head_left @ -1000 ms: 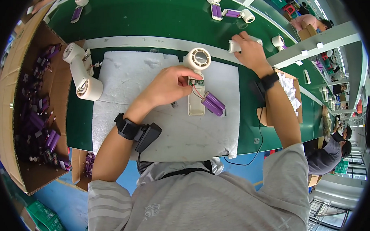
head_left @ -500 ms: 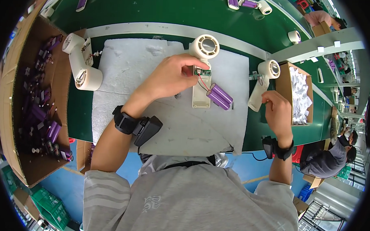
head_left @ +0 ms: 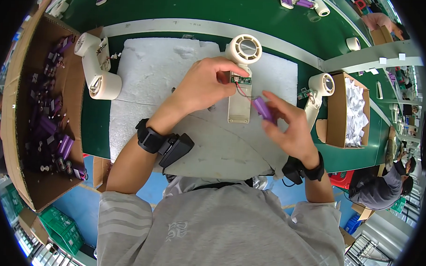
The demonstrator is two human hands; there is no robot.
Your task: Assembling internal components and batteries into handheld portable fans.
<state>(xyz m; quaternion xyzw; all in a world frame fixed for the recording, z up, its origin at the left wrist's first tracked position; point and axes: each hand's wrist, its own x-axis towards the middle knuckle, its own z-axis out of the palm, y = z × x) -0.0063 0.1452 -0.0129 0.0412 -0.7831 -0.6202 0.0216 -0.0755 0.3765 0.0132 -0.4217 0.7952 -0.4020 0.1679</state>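
A white handheld fan (head_left: 239, 106) lies on the foam sheet, its round head away from me and its handle shell uncovered. My left hand (head_left: 207, 83) is closed at the upper handle, thumb and fingers at a small green circuit board (head_left: 241, 80). Thin red and dark wires run from the board to a purple battery pack (head_left: 261, 109). My right hand (head_left: 290, 126) has thumb and fingers around that pack, just right of the handle; its fingers hide part of the pack.
White foam (head_left: 154, 74) covers the green bench before me. A deep carton (head_left: 9, 126) of purple cells stands left; another fan body (head_left: 104, 84) lies beside it. At right are a third fan (head_left: 321, 84) and a box (head_left: 336, 109) of white pieces. People sit farther right.
My right hand has moved left from the fan at the right to the battery pack, which now looks turned. My left hand stays at the circuit board. The whole view has shifted slightly.
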